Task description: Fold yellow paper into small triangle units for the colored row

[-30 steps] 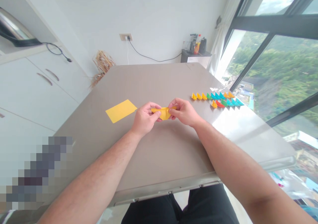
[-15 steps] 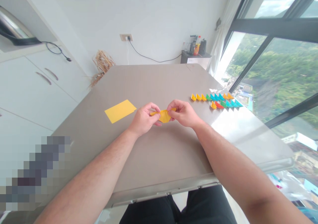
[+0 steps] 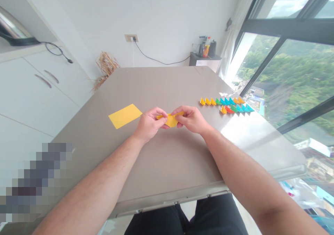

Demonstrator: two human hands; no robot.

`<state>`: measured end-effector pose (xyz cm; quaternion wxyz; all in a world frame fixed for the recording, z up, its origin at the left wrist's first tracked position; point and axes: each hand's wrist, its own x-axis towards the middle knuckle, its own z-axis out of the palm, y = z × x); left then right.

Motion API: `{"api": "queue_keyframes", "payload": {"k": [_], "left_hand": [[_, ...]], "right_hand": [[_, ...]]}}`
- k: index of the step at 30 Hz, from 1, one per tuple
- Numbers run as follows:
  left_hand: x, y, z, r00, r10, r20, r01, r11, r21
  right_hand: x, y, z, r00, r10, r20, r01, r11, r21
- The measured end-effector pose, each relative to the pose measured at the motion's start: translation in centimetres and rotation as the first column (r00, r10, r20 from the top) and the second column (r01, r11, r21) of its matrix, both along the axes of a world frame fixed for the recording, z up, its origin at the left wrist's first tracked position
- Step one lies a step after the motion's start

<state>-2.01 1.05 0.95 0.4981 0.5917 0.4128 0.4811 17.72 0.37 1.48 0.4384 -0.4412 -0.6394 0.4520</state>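
Note:
Between my two hands is a small folded piece of yellow origami paper (image 3: pixel 171 121), held above the near half of the table. My left hand (image 3: pixel 150 123) pinches its left end, thumb in front and fingers behind. The right end is gripped by my right hand (image 3: pixel 191 118) in the same way, thumb and fingers closed on it. Parts of the folds are hidden by the fingertips. A flat yellow sheet of paper (image 3: pixel 125 116) lies on the table just left of my left hand.
Two rows of small folded paper boats (image 3: pixel 229 101) in yellow, green, blue, orange and red stand at the right of the brown table (image 3: pixel 161 85). Beyond the far edge are a low cabinet (image 3: pixel 205 62) with a bottle and kettle, and dried stalks (image 3: pixel 105 68). Windows (image 3: pixel 292 68) line the right side.
My right thumb and fingers have shifted slightly inward along the folded yellow paper. Both hands still grip it, and the view has moved a little.

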Motion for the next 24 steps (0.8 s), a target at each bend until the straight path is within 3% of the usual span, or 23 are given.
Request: {"api": "queue_keyframes", "payload": {"k": [8,24], "left_hand": [[0.22,-0.34,0.60,0.990,0.031,0.136,-0.023,0.998,-0.059],[0.15,-0.45,0.92,0.971,0.076,0.225,-0.045,0.989,-0.139]], "right_hand": [[-0.49,-0.06,0.05,0.978,-0.040,-0.203,0.042,0.999,0.005],[-0.78,-0.17,0.40,0.923,-0.042,-0.384,0.001,0.995,-0.105]]}}
